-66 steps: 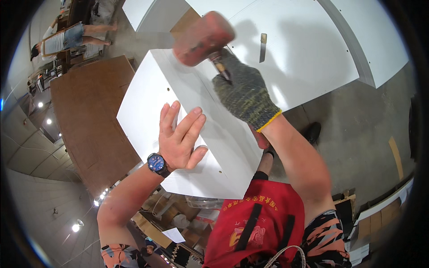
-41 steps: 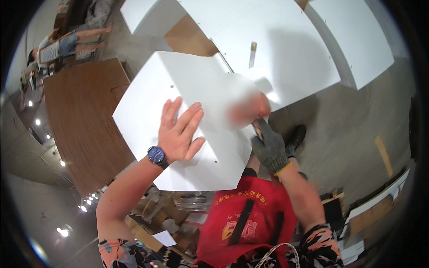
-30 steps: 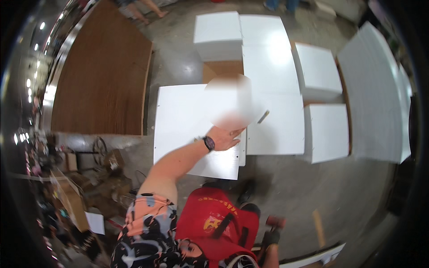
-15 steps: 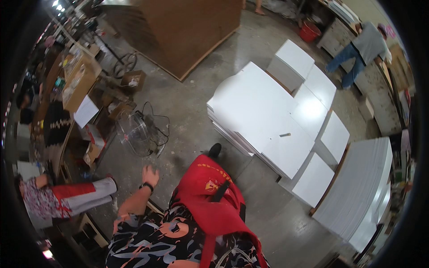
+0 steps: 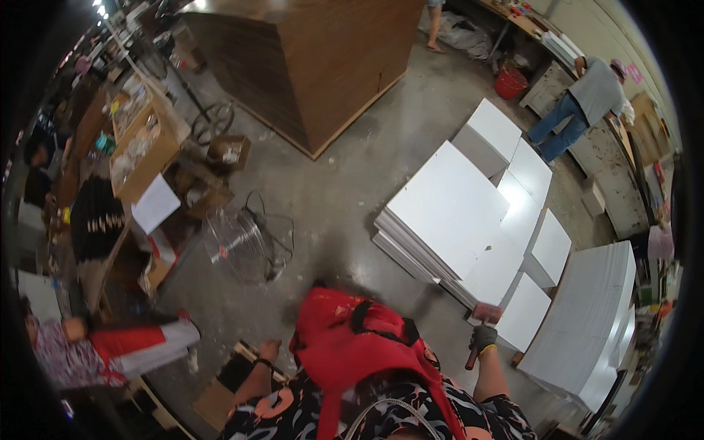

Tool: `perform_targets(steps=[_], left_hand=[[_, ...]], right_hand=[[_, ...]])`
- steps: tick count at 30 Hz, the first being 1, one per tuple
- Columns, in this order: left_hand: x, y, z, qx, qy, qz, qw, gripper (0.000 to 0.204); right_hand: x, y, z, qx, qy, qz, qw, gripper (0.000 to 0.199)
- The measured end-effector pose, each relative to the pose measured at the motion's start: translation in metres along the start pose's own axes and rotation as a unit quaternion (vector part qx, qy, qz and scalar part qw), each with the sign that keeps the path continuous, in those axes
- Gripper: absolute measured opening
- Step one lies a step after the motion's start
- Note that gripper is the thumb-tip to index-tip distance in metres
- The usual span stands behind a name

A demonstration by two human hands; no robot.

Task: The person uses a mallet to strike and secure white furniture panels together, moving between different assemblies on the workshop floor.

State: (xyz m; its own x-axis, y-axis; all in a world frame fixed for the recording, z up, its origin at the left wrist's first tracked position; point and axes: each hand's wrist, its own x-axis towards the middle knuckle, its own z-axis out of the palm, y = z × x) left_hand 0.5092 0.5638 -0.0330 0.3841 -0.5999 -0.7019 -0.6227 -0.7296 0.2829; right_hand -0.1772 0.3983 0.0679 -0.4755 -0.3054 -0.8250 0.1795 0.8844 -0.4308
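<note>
Several stacks of white panels (image 5: 447, 198) dominate a workshop floor (image 5: 323, 198), their layered near edge slanting from upper left to lower right, toward the worker's right side. A brown wood-faced block (image 5: 345, 95) rises beyond them to the left, while a long row of white sheets (image 5: 579, 315) stands layered at far right. A co-worker in a grey top (image 5: 594, 92) stands at the workbench behind, and a wire-caged fan (image 5: 238, 246) sits on the floor to the left. At the near corner of the stacks is a red-headed mallet (image 5: 488, 314), gripped in the gloved right hand (image 5: 482, 339), its fingers wrapped around the handle. The tool's long axis tilts steeply, head away from the body and slightly right, butt back toward the worker; the head overlaps the stacks in this view, but whether it touches them cannot be judged. The right hand is clearly nearer the panels, which lie ahead and to its left. Low beside the body, well apart from mallet and panels, the bare left hand (image 5: 270, 350) shows nothing held; whether its fingers are apart or together is impossible to make out. A small tan piece (image 5: 488, 248) lies atop the panels, beyond the mallet head.
</note>
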Motion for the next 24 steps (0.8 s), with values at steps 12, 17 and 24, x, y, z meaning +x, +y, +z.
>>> perform_targets(steps=[12, 17, 24], left_hand=[[0.132, 0.042, -0.183, -0.376, -0.13, -0.173, 0.901, 0.019], [0.205, 0.085, -0.217, -0.404, -0.109, -0.097, 0.903, 0.01], [0.21, 0.255, -0.293, 0.029, -0.038, 0.153, 0.987, 0.02]], right_hand=[[-0.109, -0.172, 0.2, 0.174, 0.026, -0.198, 0.964, 0.014], [-0.059, -0.203, 0.246, 0.249, 0.001, -0.173, 0.953, 0.013], [-0.018, -0.251, 0.298, 0.335, 0.071, -0.163, 0.925, 0.019]])
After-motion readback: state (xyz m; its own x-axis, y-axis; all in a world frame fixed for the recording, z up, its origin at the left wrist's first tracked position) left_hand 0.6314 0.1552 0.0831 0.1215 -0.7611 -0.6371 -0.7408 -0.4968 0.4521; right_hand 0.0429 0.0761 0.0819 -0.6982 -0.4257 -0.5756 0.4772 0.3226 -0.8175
